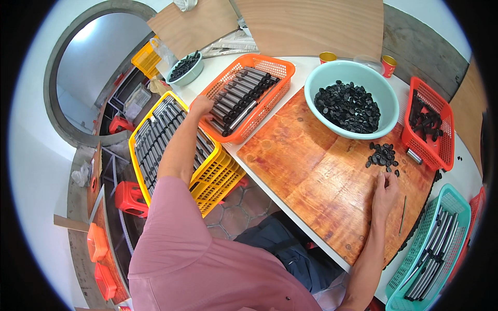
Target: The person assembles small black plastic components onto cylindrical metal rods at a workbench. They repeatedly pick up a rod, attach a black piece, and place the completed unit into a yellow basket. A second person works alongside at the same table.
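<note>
My left hand is closed at the left rim of an orange basket, its fingers curled over the edge. Inside that basket lie rows of silver metal tubes with black ends. Over on the right, my right hand rests on a wooden board with its fingers pinched together. What is between those fingertips, if anything, is too small to make out. Just beyond them is a loose pile of small black oval pieces. A thin metal rod lies beside the right hand.
A pale green bowl of black pieces stands at the board's far side. Yellow crates hold more tubes on the left. A red basket holds black parts; a short tube lies by it. A teal basket of tubes stands near right.
</note>
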The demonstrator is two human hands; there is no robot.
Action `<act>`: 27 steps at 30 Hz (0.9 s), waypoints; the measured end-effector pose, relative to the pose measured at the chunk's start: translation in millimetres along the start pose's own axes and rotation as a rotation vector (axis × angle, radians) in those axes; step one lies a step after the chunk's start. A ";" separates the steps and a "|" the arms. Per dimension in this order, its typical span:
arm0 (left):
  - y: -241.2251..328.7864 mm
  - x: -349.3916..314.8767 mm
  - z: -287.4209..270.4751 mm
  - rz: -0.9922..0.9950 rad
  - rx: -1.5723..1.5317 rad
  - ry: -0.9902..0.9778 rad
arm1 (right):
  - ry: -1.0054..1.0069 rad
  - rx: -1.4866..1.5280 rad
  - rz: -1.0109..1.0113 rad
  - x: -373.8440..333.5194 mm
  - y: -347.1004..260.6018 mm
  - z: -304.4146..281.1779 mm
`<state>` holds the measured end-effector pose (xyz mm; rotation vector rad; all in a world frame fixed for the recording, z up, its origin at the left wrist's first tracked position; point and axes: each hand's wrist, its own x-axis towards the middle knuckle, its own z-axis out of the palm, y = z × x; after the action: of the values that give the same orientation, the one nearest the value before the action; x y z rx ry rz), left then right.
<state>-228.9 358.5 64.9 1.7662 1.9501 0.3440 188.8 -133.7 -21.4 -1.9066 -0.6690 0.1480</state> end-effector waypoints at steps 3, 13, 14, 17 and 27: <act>-10.9 6.0 -16.2 0.099 0.266 0.059 | 0.010 0.036 -0.034 0.0 3.3 2.5; -31.6 1.8 -34.9 0.378 0.625 0.058 | -0.020 0.030 -0.021 1.4 3.9 0.4; -33.2 1.6 -33.2 0.360 0.630 0.060 | -0.017 0.033 -0.012 0.6 1.7 0.9; -28.2 -8.0 -27.0 0.353 0.644 0.135 | -0.014 0.052 0.008 -1.0 -2.8 0.1; 112.1 -213.0 42.7 1.317 0.109 0.539 | 0.029 0.035 -0.029 2.3 17.1 6.9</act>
<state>-100.4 158.6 122.5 3.0267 0.7231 1.2278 194.5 -131.7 -39.0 -1.8613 -0.6707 0.1128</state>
